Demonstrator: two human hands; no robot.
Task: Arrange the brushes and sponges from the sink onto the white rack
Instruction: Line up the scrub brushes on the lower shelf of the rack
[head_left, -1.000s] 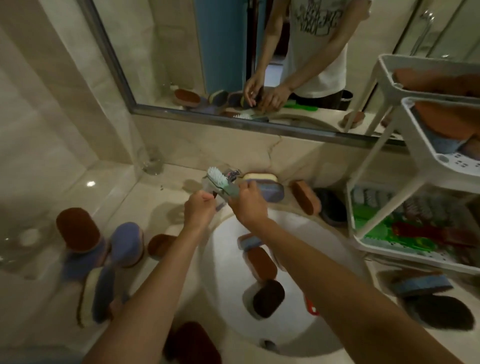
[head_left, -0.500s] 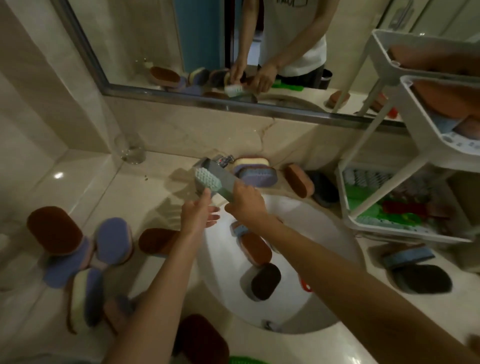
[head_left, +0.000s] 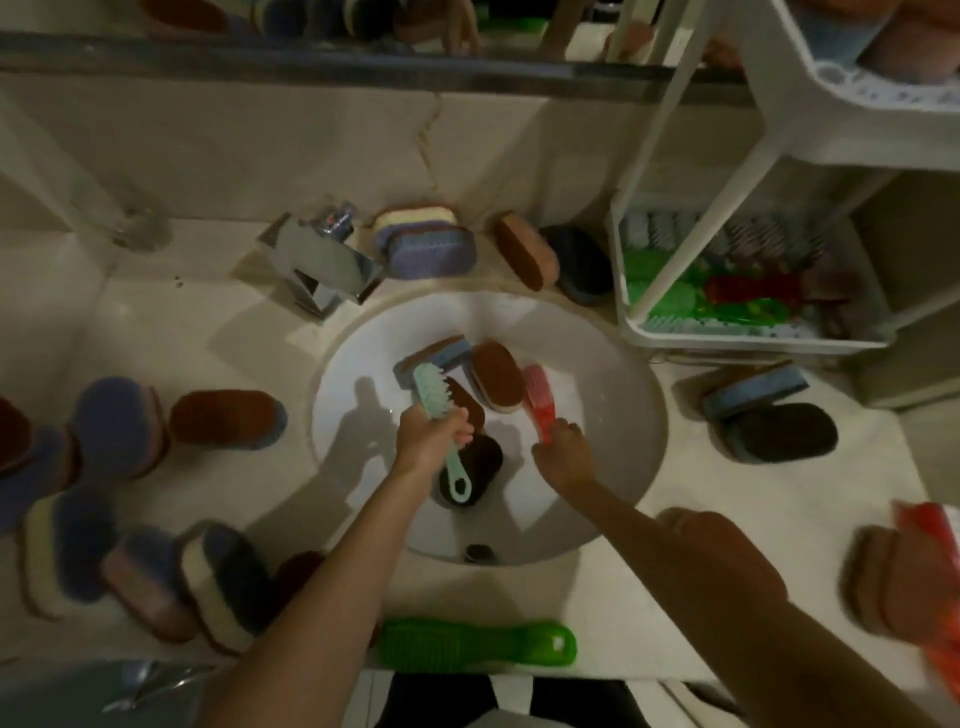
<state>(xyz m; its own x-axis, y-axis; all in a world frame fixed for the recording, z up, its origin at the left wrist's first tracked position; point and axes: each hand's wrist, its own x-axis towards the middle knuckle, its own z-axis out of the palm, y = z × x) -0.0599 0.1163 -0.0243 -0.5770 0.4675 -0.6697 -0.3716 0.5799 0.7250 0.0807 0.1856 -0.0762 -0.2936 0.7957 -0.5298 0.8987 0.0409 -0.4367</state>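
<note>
Green plastic brush (head_left: 475, 643) lies flat along the front edge of the counter (head_left: 597, 597), nearest the person. Left of it, a blurred cluster of sponges (head_left: 83, 545) on edge, blue, cream & brown. Front right, an orange-red item (head_left: 930, 551), too blurred to name.

Both forearms reach into the white sink (head_left: 618, 431). L hand (head_left: 428, 441) is wrapped round the handle of a mint brush (head_left: 434, 397), held above the basin. Its bristle head points away, and its handle loop hangs over a dark sponge (head_left: 485, 460) on the basin floor. R hand (head_left: 563, 457) is apart from the L, w/ a gap btwn them. Its fingers are closed on the near end of a red brush (head_left: 540, 400) lying in the basin.

Just beyond, a brown-topped sponge (head_left: 498, 382) sits right beside the red brush. A blue-edged sponge (head_left: 441, 353) lies behind the mint head. Right of the sink, a blue & a dark sponge pair (head_left: 769, 415) on the counter.

Further back, chrome tap (head_left: 322, 265) at the far-left rim. Next to it, stacked purple & cream sponges (head_left: 423, 239).

Far right, white rack (head_left: 675, 332). Bottom tier holds green brushes (head_left: 670, 301) & a red one (head_left: 748, 291). Upper tiers hold sponges, detail unclear. Mirror frame (head_left: 363, 57) runs across the top.
</note>
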